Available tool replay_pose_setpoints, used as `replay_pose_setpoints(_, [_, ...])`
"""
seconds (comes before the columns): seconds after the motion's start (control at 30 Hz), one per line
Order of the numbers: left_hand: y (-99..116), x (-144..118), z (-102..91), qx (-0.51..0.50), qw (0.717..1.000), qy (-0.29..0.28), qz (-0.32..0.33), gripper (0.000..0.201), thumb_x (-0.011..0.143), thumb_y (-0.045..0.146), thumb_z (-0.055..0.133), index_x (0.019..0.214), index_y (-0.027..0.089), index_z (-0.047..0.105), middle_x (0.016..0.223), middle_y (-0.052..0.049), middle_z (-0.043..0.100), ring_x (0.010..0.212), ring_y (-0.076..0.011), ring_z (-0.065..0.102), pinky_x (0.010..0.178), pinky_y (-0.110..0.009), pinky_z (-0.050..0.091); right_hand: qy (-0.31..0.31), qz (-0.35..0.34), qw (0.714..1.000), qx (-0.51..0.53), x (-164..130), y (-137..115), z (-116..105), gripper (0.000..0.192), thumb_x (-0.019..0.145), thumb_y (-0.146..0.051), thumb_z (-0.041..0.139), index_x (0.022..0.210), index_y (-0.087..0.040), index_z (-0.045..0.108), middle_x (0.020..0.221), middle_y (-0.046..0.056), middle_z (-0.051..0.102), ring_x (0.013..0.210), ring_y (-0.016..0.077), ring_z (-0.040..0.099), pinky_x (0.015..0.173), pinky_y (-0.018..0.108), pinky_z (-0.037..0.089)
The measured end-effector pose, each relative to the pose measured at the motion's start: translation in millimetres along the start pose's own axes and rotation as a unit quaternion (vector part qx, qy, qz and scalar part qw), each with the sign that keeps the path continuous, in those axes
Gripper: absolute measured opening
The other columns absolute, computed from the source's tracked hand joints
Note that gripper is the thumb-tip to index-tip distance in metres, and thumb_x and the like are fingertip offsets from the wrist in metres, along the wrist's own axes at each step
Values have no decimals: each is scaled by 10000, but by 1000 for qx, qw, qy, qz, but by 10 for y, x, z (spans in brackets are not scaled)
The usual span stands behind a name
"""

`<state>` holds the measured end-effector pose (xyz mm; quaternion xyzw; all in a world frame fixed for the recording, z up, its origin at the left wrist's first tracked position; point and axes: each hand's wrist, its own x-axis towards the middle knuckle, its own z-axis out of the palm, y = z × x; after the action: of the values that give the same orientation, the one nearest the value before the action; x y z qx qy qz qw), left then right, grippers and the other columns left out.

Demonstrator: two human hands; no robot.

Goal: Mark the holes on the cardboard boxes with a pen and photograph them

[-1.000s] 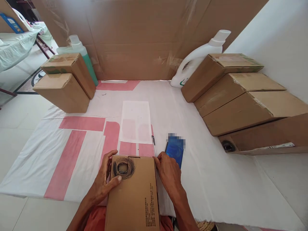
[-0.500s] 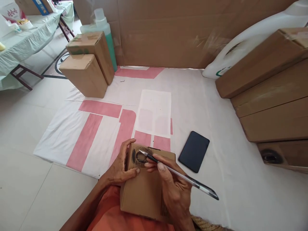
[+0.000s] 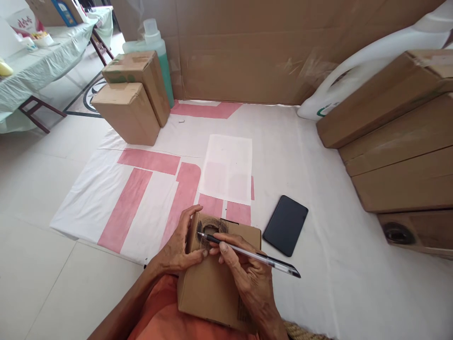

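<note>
A small brown cardboard box [image 3: 208,288] rests on my lap against the table edge. Around its left side my left hand [image 3: 179,248] is wrapped, thumb on the top face and fingers along the far left edge. My right hand [image 3: 249,276] is closed on a clear pen [image 3: 260,257] with a black grip, its tip at the left part of a dark scribbled ring [image 3: 212,226] near the box's far end. The inner part of the ring is bare cardboard, and the right fingers cover some of its right side.
A black phone [image 3: 286,225] lies right of the box. A white paper sheet [image 3: 226,167] lies ahead on the pink-and-white cloth. Cardboard boxes [image 3: 127,113] and a green-liquid bottle [image 3: 164,71] stand at left; stacked boxes [image 3: 403,160] and a white jug [image 3: 364,56] stand at right.
The pen tip has moved left and toward me, from the ring's upper part to its left side. The ring looks darker. My left hand still grips the box.
</note>
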<state>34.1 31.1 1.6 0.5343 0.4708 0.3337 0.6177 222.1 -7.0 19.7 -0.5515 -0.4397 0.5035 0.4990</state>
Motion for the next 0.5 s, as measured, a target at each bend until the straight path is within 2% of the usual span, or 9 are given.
replay_pose_setpoints(0.17, [-35,15,-24,8,1000,-22,4,1004,762,364,855,1626,263,354,1563,-160,458,1476,-411,428,1174,-535,437,-18,13,997,-71,-13,-33,-215,282,968,-463,672,948,-216,806,699,50,768,610,199,750,530,239,587])
replay_pose_setpoints(0.33, [-58,23,-21,9,1000,-22,9,992,766,404,850,1619,264,365,1541,-157,477,1464,-409,441,1175,-538,437,56,4,994,-93,92,-10,-416,306,952,-490,695,915,-201,786,697,57,758,595,200,730,510,251,566])
replay_pose_setpoints(0.43, [-55,28,-19,9,999,-30,7,1005,778,417,845,1629,255,337,1542,-164,470,1461,-407,445,1186,-537,422,82,-11,994,-73,190,6,-372,298,958,-490,695,953,-204,777,729,54,765,598,187,713,535,262,576])
replay_pose_setpoints(0.5, [-47,33,-19,10,999,-36,6,1010,786,432,841,1633,257,318,1555,-169,456,1466,-409,441,1189,-540,416,73,-20,996,-48,243,-4,-279,288,959,-484,701,968,-205,772,741,49,764,613,185,715,559,272,589])
